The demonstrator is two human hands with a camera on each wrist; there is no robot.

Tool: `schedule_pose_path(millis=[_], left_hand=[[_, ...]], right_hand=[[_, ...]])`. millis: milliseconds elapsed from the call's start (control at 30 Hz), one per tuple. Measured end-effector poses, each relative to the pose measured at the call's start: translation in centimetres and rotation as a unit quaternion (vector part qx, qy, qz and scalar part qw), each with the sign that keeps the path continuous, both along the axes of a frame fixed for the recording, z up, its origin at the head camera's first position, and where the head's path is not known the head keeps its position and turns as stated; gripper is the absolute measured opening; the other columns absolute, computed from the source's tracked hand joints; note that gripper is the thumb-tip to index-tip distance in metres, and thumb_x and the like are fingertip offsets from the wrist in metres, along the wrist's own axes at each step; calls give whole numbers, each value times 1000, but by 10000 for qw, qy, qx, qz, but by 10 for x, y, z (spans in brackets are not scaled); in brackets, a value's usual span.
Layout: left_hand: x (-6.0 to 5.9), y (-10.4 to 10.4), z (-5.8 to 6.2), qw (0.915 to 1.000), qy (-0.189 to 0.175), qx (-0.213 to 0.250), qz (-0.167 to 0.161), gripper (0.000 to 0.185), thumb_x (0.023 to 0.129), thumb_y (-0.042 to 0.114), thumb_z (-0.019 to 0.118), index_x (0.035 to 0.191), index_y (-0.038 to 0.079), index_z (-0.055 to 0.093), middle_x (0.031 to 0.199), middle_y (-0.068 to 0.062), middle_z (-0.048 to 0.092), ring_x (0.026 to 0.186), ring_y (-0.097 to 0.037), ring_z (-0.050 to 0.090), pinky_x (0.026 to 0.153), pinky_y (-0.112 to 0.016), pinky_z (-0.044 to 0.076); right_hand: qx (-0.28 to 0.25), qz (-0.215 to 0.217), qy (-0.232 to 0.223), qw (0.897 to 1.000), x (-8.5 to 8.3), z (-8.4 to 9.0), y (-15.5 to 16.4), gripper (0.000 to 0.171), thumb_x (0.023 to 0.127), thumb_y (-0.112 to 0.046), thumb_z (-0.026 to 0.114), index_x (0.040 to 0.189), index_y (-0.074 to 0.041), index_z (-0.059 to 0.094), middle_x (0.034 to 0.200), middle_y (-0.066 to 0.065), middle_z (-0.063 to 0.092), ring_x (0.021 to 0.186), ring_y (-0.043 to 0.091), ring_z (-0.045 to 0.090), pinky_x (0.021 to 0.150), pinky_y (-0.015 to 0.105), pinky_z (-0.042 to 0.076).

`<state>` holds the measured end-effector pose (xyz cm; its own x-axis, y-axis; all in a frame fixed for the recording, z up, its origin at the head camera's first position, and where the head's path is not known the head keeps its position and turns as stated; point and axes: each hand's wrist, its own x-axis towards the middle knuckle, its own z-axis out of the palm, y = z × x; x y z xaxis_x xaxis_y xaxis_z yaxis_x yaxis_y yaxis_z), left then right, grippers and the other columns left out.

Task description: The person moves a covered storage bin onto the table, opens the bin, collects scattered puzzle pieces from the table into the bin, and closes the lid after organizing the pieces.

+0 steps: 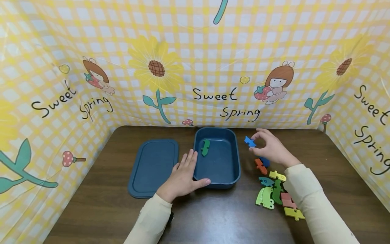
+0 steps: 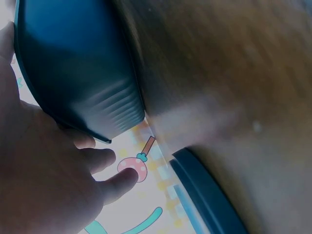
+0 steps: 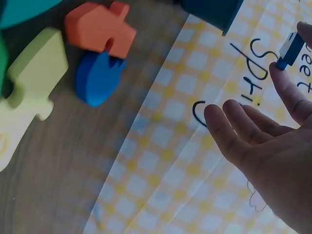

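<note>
Right hand (image 1: 272,147) pinches a blue puzzle piece (image 1: 250,141) in the air just right of the blue box (image 1: 234,169), where a green piece (image 1: 205,147) already lies. Left hand (image 1: 183,176), fingers flat, steadies the box's left wall. Mid-transfer; next move likely needs carrying the piece over the rim and letting go.

This looks like a small play corner made for recording, not a real room in a home. A dark brown wooden table (image 1: 213,217) sits inside a yellow and white checked plastic cloth (image 1: 198,44) that stands like a wall at the far side and on the left and right. The cloth has sunflowers, cartoon girls and the words "Sweet Spring". Bright foam puzzle pieces (image 1: 275,189) lie on the right.
</note>
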<state>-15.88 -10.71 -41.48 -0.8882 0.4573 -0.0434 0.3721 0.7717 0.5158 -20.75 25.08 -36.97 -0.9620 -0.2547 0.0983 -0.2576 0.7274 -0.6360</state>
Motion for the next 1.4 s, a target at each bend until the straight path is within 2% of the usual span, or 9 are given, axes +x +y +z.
schedule_pose_path(millis=[267, 667, 933, 1400], left_hand=[[2, 0, 2, 10000, -4, 0, -32, 110, 90, 72, 58, 163, 7, 6, 168, -11, 1, 153, -34, 2, 115, -64, 12], [1, -1, 3, 10000, -54, 16, -46, 108, 91, 67, 61, 163, 6, 7, 168, -10, 0, 153, -35, 3, 115, -64, 12], [1, 1, 3, 10000, -56, -47, 14, 107, 91, 66, 61, 163, 7, 7, 168, -9, 0, 153, -35, 1, 115, -64, 12], [1, 1, 3, 9999, -62, -65, 67, 107, 91, 66, 62, 163, 8, 8, 169, -9, 1, 153, -35, 2, 115, -64, 12]], right_hand=[[41, -5, -3, 10000, -4, 5, -18, 39, 91, -31, 76, 117, -7, 61, 161, 23, 23, 142, 51, 28, 105, 67, 32], [43, -9, 120, 9999, -14, 3, -36, 31, 89, -29, 78, 108, -10, 64, 164, 21, 17, 145, 50, 23, 108, 67, 28], [146, -28, 96, 9998, -19, 10, -50, 32, 89, -30, 77, 108, -8, 64, 164, 22, 16, 145, 51, 22, 109, 67, 28], [165, 23, 97, 9998, -26, 7, -68, 33, 88, -30, 78, 109, -8, 65, 165, 21, 16, 147, 48, 21, 110, 65, 28]])
